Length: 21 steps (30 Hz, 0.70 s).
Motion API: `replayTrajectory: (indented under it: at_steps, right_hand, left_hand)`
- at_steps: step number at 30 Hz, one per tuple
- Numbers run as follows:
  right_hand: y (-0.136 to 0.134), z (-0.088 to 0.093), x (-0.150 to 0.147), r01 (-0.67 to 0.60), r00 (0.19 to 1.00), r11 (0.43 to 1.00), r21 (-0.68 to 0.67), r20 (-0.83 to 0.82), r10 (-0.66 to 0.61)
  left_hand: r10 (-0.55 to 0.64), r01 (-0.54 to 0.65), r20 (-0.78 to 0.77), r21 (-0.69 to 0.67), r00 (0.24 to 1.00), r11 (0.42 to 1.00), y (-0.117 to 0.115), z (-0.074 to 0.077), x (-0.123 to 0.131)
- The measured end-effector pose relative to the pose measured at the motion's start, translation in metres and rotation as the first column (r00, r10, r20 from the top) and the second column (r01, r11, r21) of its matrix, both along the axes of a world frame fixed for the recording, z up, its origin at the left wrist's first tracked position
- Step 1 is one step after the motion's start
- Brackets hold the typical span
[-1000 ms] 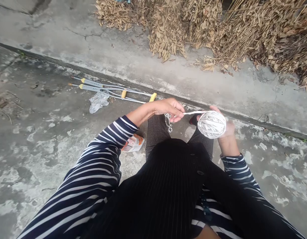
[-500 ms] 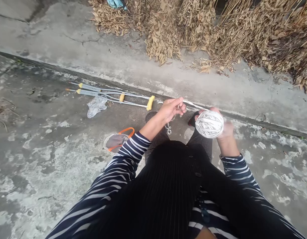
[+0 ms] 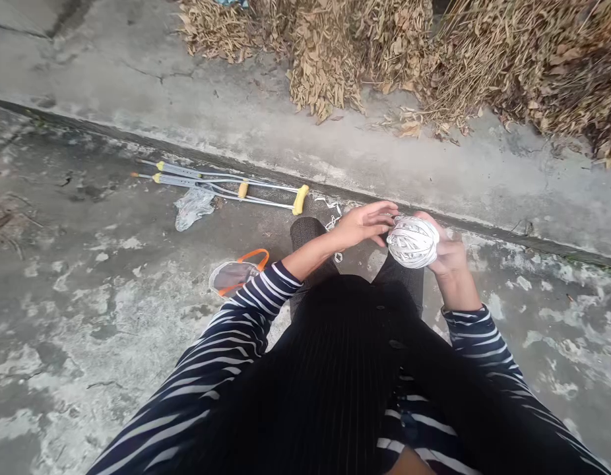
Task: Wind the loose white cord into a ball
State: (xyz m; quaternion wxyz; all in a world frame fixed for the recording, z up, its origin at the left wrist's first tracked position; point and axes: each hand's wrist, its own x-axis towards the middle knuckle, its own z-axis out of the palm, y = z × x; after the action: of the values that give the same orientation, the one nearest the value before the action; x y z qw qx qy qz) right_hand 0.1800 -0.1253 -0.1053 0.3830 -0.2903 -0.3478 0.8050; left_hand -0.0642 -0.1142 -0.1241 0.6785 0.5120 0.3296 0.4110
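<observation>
My right hand point(image 3: 449, 254) is closed around a ball of white strip cord point(image 3: 413, 241), held above my knees. My left hand point(image 3: 365, 223) reaches across to the ball's left side, fingertips touching it, fingers partly stretched; the strand it guides is hidden between fingers and ball. A loose white strand point(image 3: 334, 221) trails down past my left wrist toward the ground. Both arms wear dark sleeves with white stripes.
A crutch with yellow pads point(image 3: 226, 185) lies on the concrete along a step edge point(image 3: 266, 173). A crumpled clear plastic bag point(image 3: 192, 206) lies beside it. An orange-rimmed item point(image 3: 239, 272) sits by my left knee. Dry leafy branches point(image 3: 434, 53) are piled beyond.
My left hand, which held the strand pulled out to the left, has come right to the ball, and the taut strand no longer shows. The right hand has kept its hold.
</observation>
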Motion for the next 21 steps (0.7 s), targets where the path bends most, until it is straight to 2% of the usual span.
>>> replayTrajectory:
  at_steps: [4, 7, 9, 11, 14, 17, 19, 21]
  right_hand:
    - [0.0, -0.001, 0.0, -0.022, 1.0, 1.0, -0.005, -0.004, 0.022]
    - [-0.002, -0.001, 0.001, -0.026, 1.0, 1.0, -0.008, 0.005, 0.026]
    - [-0.003, 0.001, 0.002, -0.026, 0.999, 1.0, -0.006, 0.033, 0.026]
    - [-0.004, 0.002, 0.003, -0.022, 0.998, 1.0, -0.003, 0.067, 0.022]
    - [-0.005, 0.001, 0.005, -0.005, 0.996, 1.0, -0.029, 0.084, 0.007]
    - [-0.005, -0.005, 0.004, 0.009, 0.998, 0.999, -0.049, 0.058, -0.007]
    - [-0.006, -0.007, 0.002, 0.013, 0.999, 0.999, -0.044, 0.04, -0.012]
    - [-0.007, -0.007, -0.002, 0.024, 1.0, 0.998, -0.05, 0.012, -0.024]
  left_hand:
    - [0.078, -0.077, -0.016, 0.07, 0.997, 0.995, -0.004, -0.012, 0.018]
    - [0.115, -0.113, -0.042, 0.043, 0.993, 0.993, -0.004, -0.022, 0.028]
    - [0.113, -0.112, -0.056, 0.012, 0.992, 0.994, -0.003, -0.024, 0.03]
    - [0.124, -0.122, -0.107, 0.025, 0.986, 0.992, -0.002, -0.021, 0.027]
    - [0.16, -0.116, -0.273, 0.169, 0.949, 0.979, -0.001, -0.007, 0.012]
    - [0.152, 0.023, -0.475, 0.341, 0.867, 0.94, -0.002, 0.008, -0.004]
    - [0.089, 0.118, -0.539, 0.338, 0.838, 0.934, -0.005, 0.016, -0.013]
    - [-0.024, 0.163, -0.517, 0.226, 0.856, 0.96, -0.006, 0.019, -0.019]
